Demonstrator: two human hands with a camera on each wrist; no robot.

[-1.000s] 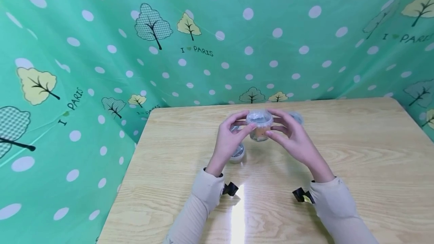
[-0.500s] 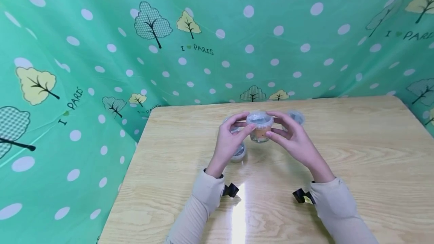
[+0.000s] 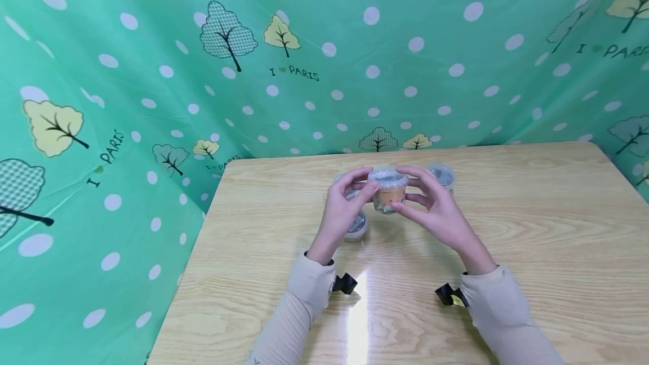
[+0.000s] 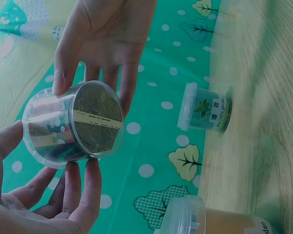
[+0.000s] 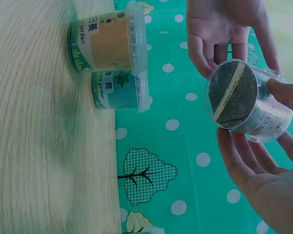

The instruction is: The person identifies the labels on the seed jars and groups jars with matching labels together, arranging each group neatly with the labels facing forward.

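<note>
A clear plastic seed-kit tub (image 3: 389, 191) with a lid is held up over the back of the table between both hands. Its orange label faces the head camera. My left hand (image 3: 338, 207) pinches its left side, the thumb near the rim. On the other side my right hand (image 3: 440, 210) grips it with the thumb low on the label. Dark soil and a pale paper strip show through the round base of the tub (image 4: 98, 119) in the left wrist view. The right wrist view shows the fingers of my right hand (image 5: 268, 187) curved round the tub.
Several similar tubs stand on the wooden table (image 3: 253, 275): one tub (image 3: 357, 227) by my left wrist, another tub (image 3: 443, 176) behind my right hand. An orange-labelled tub (image 5: 105, 41) and a green-labelled tub (image 5: 115, 91) show beyond. A green patterned cloth (image 3: 324, 32) hangs behind.
The held tub has turned slightly, so more of its orange label shows. My right thumb has slid left and lower on it; the left hand has stayed nearly still.
</note>
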